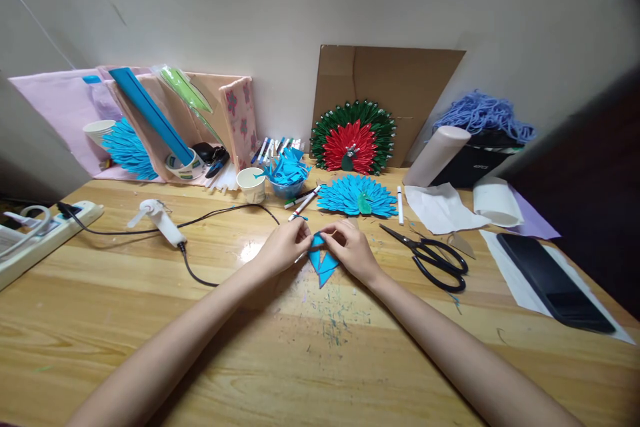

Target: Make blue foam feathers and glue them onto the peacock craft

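Above the middle of the table, my left hand (289, 243) and my right hand (353, 250) meet at a folded blue piece (327, 275), paper or ribbon by its look. My left fingertips pinch its upper left side, and my right thumb and fingers close on its upper right. Its two flaps hang down and cross near a pointed lower end. Just beyond my hands lies a fan-shaped blue peacock (345, 197) with a green body. To the right of my right hand, black-handled scissors (430, 257) rest on the table.
A glue gun (163, 223) with its cord lies at left, near a power strip (85, 215). Behind stand a paper cup (250, 185), a bowl of blue pieces (287, 180) and a red-and-green peacock (353, 140). A phone (555, 287) lies at right.
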Action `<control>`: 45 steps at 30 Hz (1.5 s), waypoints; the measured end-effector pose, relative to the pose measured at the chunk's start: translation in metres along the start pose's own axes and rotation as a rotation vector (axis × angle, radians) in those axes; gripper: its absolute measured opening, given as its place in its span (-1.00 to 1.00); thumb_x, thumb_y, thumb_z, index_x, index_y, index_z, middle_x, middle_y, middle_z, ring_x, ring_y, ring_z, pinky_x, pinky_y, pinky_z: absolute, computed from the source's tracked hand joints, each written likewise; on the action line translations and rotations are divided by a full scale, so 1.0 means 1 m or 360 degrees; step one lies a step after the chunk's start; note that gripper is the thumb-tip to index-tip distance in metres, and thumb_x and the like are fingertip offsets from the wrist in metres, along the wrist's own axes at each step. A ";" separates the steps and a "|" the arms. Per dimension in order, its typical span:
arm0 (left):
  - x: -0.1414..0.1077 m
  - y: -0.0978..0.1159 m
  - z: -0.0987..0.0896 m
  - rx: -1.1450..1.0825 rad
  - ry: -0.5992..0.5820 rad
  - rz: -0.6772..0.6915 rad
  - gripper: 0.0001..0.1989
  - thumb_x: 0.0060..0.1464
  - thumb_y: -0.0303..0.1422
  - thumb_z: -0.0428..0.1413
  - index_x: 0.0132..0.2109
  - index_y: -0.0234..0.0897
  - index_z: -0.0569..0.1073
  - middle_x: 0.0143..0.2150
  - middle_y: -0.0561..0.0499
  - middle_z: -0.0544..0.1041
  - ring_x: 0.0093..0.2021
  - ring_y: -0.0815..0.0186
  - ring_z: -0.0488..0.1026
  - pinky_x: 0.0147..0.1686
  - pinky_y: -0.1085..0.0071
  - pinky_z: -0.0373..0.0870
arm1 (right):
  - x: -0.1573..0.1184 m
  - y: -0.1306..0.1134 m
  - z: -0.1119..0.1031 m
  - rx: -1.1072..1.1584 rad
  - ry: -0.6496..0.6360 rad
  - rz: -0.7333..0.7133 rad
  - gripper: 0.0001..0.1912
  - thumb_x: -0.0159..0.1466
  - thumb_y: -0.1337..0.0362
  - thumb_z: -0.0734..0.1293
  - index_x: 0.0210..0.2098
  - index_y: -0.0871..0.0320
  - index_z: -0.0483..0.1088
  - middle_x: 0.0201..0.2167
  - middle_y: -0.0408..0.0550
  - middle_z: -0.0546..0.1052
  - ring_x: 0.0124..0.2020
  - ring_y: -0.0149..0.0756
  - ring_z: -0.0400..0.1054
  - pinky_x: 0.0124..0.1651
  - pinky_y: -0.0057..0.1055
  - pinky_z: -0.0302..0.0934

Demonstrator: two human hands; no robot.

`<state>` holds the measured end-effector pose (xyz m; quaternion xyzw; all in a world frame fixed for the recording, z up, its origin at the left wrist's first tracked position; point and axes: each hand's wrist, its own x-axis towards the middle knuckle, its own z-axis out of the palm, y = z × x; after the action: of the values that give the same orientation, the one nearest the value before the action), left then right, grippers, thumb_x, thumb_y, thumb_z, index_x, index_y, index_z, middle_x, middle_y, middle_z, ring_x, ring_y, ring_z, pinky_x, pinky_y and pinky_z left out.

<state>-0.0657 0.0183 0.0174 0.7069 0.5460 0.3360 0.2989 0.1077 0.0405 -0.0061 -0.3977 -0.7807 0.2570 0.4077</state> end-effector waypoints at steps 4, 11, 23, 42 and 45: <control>0.002 -0.006 0.008 -0.0287 0.0014 -0.0116 -0.84 -0.03 -0.29 0.08 -0.32 -0.30 0.40 -0.40 -0.02 0.47 -0.42 0.32 0.39 -0.43 0.46 0.27 | -0.001 0.003 0.002 0.0116 0.0034 0.0114 -0.87 0.20 0.25 0.25 -0.38 0.16 0.40 -0.41 -0.07 0.44 -0.43 -0.35 0.34 -0.38 -0.41 0.26; 0.002 -0.007 0.015 -0.0485 -0.0114 -0.0197 -0.80 0.00 -0.29 0.06 -0.35 -0.36 0.45 -0.39 -0.06 0.51 -0.37 0.29 0.43 -0.37 0.42 0.32 | -0.001 0.002 0.001 0.0240 0.0020 0.0177 -0.86 0.18 0.24 0.28 -0.33 0.17 0.41 -0.38 -0.06 0.46 -0.44 -0.37 0.36 -0.42 -0.44 0.28; 0.003 0.003 0.012 -0.0816 -0.0079 -0.0398 -0.86 -0.10 -0.37 0.09 -0.52 -0.35 0.39 -0.58 0.04 0.41 -0.52 0.36 0.38 -0.49 0.48 0.27 | -0.001 -0.007 -0.003 -0.0009 0.0038 -0.0163 -0.95 0.16 0.35 0.29 -0.39 0.12 0.40 -0.45 -0.08 0.45 -0.33 -0.25 0.33 -0.29 -0.33 0.25; 0.006 0.009 0.006 -0.0948 -0.0023 -0.0606 -0.89 -0.11 -0.43 0.14 -0.51 -0.42 0.45 -0.63 0.01 0.46 -0.60 0.41 0.41 -0.57 0.54 0.31 | -0.004 -0.009 -0.003 -0.0092 0.0084 -0.0326 -0.93 0.18 0.36 0.28 -0.34 0.13 0.40 -0.42 -0.05 0.50 -0.33 -0.25 0.35 -0.27 -0.31 0.26; 0.005 0.010 0.006 -0.0984 -0.0014 -0.0637 -0.90 -0.12 -0.43 0.16 -0.48 -0.41 0.45 -0.62 0.01 0.48 -0.60 0.39 0.43 -0.57 0.52 0.35 | -0.005 -0.007 -0.002 -0.0012 0.0062 -0.0284 -0.90 0.18 0.33 0.28 -0.30 0.11 0.41 -0.38 -0.05 0.51 -0.33 -0.26 0.38 -0.27 -0.32 0.30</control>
<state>-0.0543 0.0208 0.0222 0.4639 0.5448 0.4168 0.5606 0.1085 0.0326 -0.0019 -0.3332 -0.8059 0.2089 0.4426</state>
